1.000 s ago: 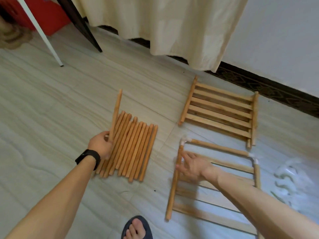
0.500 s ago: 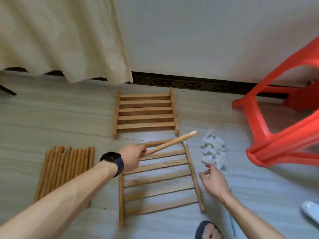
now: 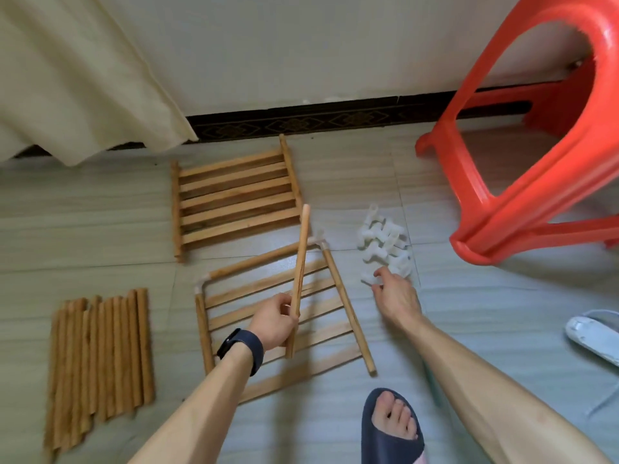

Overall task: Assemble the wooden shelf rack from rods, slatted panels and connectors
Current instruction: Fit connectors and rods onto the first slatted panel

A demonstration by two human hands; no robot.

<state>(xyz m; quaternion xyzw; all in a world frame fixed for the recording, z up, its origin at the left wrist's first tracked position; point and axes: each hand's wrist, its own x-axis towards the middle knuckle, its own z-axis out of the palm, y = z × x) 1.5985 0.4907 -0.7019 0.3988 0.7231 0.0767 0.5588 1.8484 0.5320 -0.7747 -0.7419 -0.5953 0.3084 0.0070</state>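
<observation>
2 hands work low over a tiled floor (image 3: 100,229). The left hand (image 3: 274,321), with a dark band (image 3: 241,349) on its wrist, is clamped round 1 wooden rod (image 3: 300,262) near the rod's lower end. The rod is lifted off the floor and crosses above the near slatted panel (image 3: 248,289). That panel lies flat in front of the person. A rod runs along its far edge, joined to the side rods by 2 white corner connectors (image 3: 200,285) at the left and right far corners.

The right hand (image 3: 397,298) reaches to the near edge of a heap of loose white connectors (image 3: 385,242), just right of the panel. Its fingertips (image 3: 378,272) are bent down onto 1 connector (image 3: 368,279); whether they pinch it or only touch it I cannot tell, since the pale plastic blurs against the floor.

A 2nd slatted panel (image 3: 234,199) lies flat farther off, near the dark skirting (image 3: 301,122). A row of spare rods (image 3: 100,356) lies side by side on the floor to the left, well apart from both hands.

A cream curtain (image 3: 83,78) hangs at the upper left. A red plastic stool (image 3: 519,162) stands at the right, with a white slipper (image 3: 593,333) on the floor below it. A foot in a dark sandal (image 3: 392,426) shows at the bottom edge.
</observation>
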